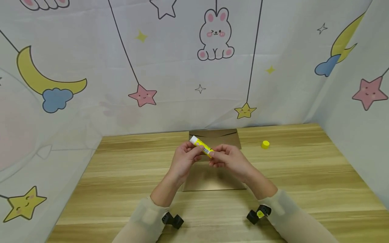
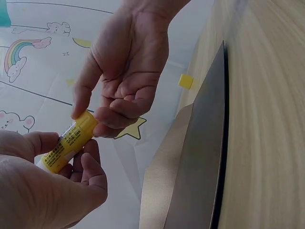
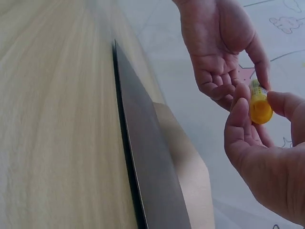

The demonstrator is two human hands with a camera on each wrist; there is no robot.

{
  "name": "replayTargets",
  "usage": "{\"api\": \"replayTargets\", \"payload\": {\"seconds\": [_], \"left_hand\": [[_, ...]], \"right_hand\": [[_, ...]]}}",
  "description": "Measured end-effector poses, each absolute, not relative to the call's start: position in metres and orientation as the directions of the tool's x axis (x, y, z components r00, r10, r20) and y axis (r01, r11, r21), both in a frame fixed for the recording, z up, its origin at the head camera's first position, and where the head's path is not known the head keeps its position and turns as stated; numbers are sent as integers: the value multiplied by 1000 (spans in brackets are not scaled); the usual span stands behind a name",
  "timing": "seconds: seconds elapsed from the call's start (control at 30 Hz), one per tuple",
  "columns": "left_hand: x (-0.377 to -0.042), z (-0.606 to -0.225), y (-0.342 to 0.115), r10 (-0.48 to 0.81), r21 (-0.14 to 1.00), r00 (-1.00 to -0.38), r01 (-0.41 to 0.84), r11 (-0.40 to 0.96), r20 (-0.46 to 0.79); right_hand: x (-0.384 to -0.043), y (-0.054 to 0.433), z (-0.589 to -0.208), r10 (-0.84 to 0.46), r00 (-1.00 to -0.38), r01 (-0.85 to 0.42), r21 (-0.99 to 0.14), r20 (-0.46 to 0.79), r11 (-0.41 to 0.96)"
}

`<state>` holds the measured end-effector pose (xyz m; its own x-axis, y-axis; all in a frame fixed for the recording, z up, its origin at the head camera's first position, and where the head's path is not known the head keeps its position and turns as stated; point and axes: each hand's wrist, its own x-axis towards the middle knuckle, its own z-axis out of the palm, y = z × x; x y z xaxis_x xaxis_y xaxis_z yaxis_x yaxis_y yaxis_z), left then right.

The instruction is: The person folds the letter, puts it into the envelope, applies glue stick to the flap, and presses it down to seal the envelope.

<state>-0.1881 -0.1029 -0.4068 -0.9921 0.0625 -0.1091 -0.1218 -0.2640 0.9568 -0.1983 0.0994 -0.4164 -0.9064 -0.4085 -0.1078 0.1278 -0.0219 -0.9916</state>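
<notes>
Both hands hold a yellow glue stick (image 1: 199, 143) with a white end, raised over a brown envelope (image 1: 212, 182). My left hand (image 1: 183, 158) pinches the barrel near the white end between thumb and fingers. At the other end, my right hand (image 1: 233, 161) grips the yellow base (image 2: 87, 123) with thumb and fingertips. In the right wrist view the round yellow base (image 3: 261, 112) faces the camera. Below the hands the envelope lies on the table, its flap (image 1: 226, 136) unfolded away from me. The hands hide part of its middle.
A small yellow cap (image 1: 265, 144) stands on the wooden table (image 1: 121, 175), to the right of the flap. Behind the table hangs a white cloth (image 1: 176, 60) printed with stars, moons and a rabbit. Each sleeve carries a black wrist camera (image 1: 172, 220).
</notes>
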Motion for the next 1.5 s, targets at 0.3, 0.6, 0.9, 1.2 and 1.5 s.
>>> {"api": "replayTargets", "payload": {"seconds": [0.3,0.6,0.9,1.2,1.5], "left_hand": [[-189,-408,-105,60,955,-991,-130,-267,-118],[-188,-408,-105,65,958,-990,-134,-252,-122],[-189,-408,-105,66,959,-991,-133,-250,-120],[-189,-407,-105,65,957,-991,-128,-261,-115],[-188,-405,-105,77,960,-991,-127,-250,-111]], "right_hand": [[-188,89,-414,-294,-938,-274,-912,183,307],[-191,94,-416,-329,-939,-175,-964,103,198],[-195,97,-418,-383,-920,92,-996,-88,8],[-186,87,-415,-288,-933,-303,-905,217,297],[-196,96,-419,-397,-915,102,-994,-79,-38]]}}
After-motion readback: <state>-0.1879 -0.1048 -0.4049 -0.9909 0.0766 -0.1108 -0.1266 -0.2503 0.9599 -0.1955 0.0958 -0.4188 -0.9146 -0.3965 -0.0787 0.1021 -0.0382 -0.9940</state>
